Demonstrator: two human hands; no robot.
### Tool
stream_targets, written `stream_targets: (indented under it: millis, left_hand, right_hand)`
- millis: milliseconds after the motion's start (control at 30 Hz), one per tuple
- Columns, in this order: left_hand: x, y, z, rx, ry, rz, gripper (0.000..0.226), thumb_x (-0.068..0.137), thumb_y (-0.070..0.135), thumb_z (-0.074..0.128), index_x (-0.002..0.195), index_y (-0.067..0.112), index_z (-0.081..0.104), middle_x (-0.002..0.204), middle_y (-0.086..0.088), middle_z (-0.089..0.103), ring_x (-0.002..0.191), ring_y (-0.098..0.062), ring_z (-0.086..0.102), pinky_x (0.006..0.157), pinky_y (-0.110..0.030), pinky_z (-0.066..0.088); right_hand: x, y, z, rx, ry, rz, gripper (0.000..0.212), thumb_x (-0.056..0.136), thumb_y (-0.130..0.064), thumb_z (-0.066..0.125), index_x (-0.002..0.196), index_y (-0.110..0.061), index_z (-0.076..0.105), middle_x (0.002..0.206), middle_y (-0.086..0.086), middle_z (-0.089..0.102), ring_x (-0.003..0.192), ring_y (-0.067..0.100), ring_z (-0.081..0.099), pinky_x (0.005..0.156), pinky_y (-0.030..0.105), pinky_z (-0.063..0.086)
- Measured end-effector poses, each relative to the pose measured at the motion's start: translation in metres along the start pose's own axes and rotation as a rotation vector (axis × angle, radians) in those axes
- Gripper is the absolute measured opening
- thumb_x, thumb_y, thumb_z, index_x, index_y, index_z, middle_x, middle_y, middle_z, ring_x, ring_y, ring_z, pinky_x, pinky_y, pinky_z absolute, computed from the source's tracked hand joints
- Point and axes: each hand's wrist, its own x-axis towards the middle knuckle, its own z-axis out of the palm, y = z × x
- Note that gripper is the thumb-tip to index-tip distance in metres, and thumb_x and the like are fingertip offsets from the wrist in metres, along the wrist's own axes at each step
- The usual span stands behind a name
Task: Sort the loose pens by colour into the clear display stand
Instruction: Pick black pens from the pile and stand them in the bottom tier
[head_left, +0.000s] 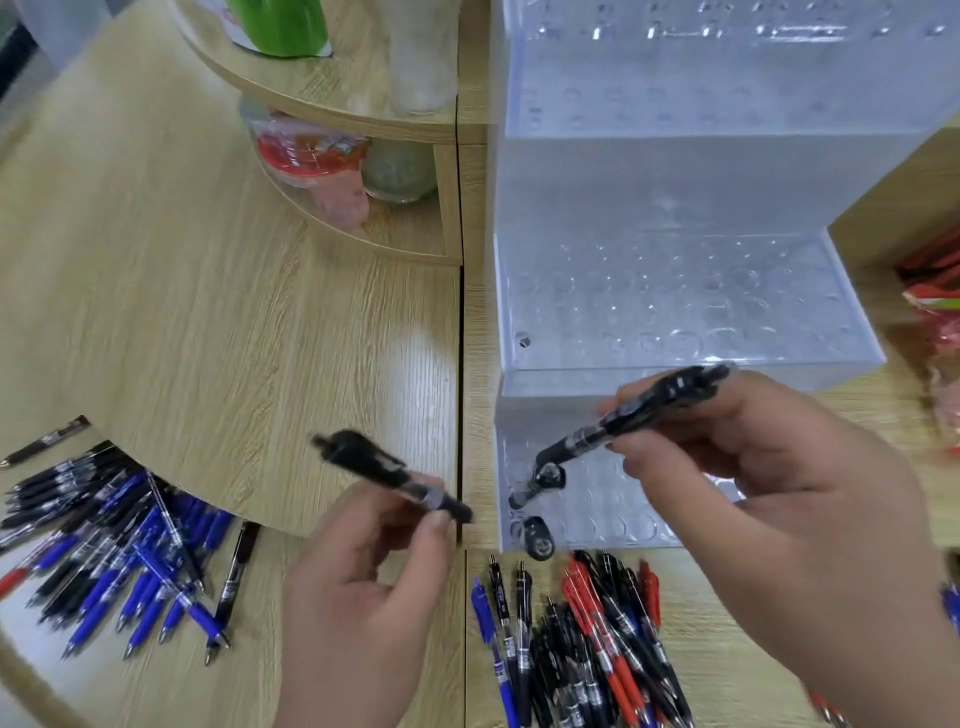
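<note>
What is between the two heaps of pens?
In the head view, the left hand, holding a black pen, hangs between the left heap and the right heap, above bare wooden table with a dark seam.

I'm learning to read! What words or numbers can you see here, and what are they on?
Nothing here reads clearly.
Pile of pens: white print, too small and blurred.
Red bottle label: blurred.
Green bottle: label mostly out of view.
Red packets: blurred.
</note>
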Motion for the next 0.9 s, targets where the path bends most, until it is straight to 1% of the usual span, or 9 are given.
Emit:
stream_targets:
  millis: [33, 100, 233, 367, 500, 567, 733, 833, 900]
  left_hand:
    - [0.005, -0.001, 0.002, -0.004, -0.057, -0.016, 0.014, 0.078, 0.032, 0.069, 0.089, 0.041, 0.072, 0.088, -0.001, 0.075, 0.080, -0.013, 0.072, 0.071, -0.015, 0.054]
    - [0.010, -0.002, 0.008, 0.011, -0.061, -0.022, 0.017, 0.081, 0.027, 0.068, 0.090, 0.041, 0.072, 0.088, 0.000, 0.074, 0.081, -0.015, 0.072, 0.073, -0.019, 0.056]
    - [0.019, 0.001, 0.014, -0.037, -0.058, -0.047, 0.014, 0.078, 0.039, 0.066, 0.091, 0.043, 0.072, 0.091, 0.003, 0.074, 0.087, -0.016, 0.071, 0.079, -0.028, 0.055]
    - [0.027, 0.003, 0.015, -0.011, -0.077, -0.054, 0.020, 0.084, 0.024, 0.069, 0.089, 0.043, 0.071, 0.089, 0.006, 0.074, 0.088, -0.013, 0.071, 0.075, -0.014, 0.051]
    - [0.031, 0.006, 0.014, -0.012, -0.091, -0.062, 0.032, 0.087, 0.009, 0.070, 0.088, 0.041, 0.072, 0.087, 0.005, 0.074, 0.085, -0.012, 0.070, 0.073, -0.012, 0.050]
    - [0.031, 0.008, 0.014, -0.023, -0.106, -0.064, 0.030, 0.087, 0.008, 0.070, 0.088, 0.038, 0.072, 0.087, 0.004, 0.074, 0.086, -0.012, 0.070, 0.073, -0.012, 0.050]
    - [0.033, 0.010, 0.012, -0.062, -0.109, -0.028, 0.022, 0.085, 0.017, 0.070, 0.089, 0.038, 0.073, 0.087, 0.002, 0.074, 0.084, -0.011, 0.070, 0.073, -0.014, 0.051]
    - [0.033, 0.012, 0.012, -0.072, -0.107, -0.006, 0.022, 0.082, 0.019, 0.067, 0.090, 0.039, 0.073, 0.088, 0.004, 0.074, 0.084, -0.011, 0.070, 0.072, -0.013, 0.050]
    - [0.033, 0.015, 0.011, -0.056, -0.107, 0.022, 0.023, 0.082, 0.018, 0.067, 0.090, 0.039, 0.073, 0.088, 0.006, 0.074, 0.084, -0.009, 0.070, 0.072, -0.011, 0.050]
  right_hand:
    - [0.008, -0.002, 0.006, -0.044, 0.045, -0.005, 0.021, 0.078, -0.020, 0.077, 0.092, -0.035, 0.072, 0.086, -0.020, 0.073, 0.078, 0.001, 0.071, 0.070, 0.009, 0.051]
    - [0.013, 0.000, 0.015, -0.025, 0.023, -0.052, 0.020, 0.078, -0.018, 0.079, 0.090, -0.033, 0.073, 0.084, -0.023, 0.073, 0.078, 0.000, 0.071, 0.070, 0.010, 0.052]
    - [0.018, 0.016, 0.020, -0.129, -0.020, -0.044, 0.015, 0.082, -0.023, 0.075, 0.090, -0.036, 0.072, 0.086, -0.024, 0.070, 0.078, -0.006, 0.068, 0.059, 0.006, 0.050]
    - [0.022, 0.023, 0.026, -0.295, -0.086, -0.104, 0.016, 0.083, -0.037, 0.060, 0.097, -0.037, 0.069, 0.088, -0.023, 0.068, 0.080, -0.009, 0.064, 0.065, 0.008, 0.048]
    - [0.024, 0.028, 0.032, -0.305, -0.104, -0.103, 0.019, 0.082, -0.041, 0.057, 0.100, -0.040, 0.063, 0.089, -0.023, 0.066, 0.082, -0.007, 0.063, 0.061, 0.014, 0.051]
    - [0.028, 0.027, 0.032, -0.296, -0.121, -0.134, 0.017, 0.083, -0.039, 0.058, 0.099, -0.039, 0.063, 0.088, -0.022, 0.065, 0.080, -0.005, 0.063, 0.062, 0.013, 0.050]
    - [0.038, 0.029, 0.026, -0.493, -0.348, -0.322, 0.018, 0.094, -0.033, 0.048, 0.108, -0.033, 0.059, 0.088, -0.024, 0.059, 0.074, -0.002, 0.056, 0.064, 0.018, 0.045]
    - [0.038, 0.028, 0.025, -0.516, -0.336, -0.291, 0.019, 0.094, -0.037, 0.046, 0.110, -0.037, 0.056, 0.084, -0.022, 0.062, 0.072, -0.002, 0.058, 0.060, 0.020, 0.047]
    - [0.036, 0.029, 0.025, -0.468, -0.297, -0.277, 0.018, 0.093, -0.039, 0.049, 0.108, -0.040, 0.059, 0.088, -0.026, 0.065, 0.077, -0.007, 0.059, 0.065, 0.014, 0.047]
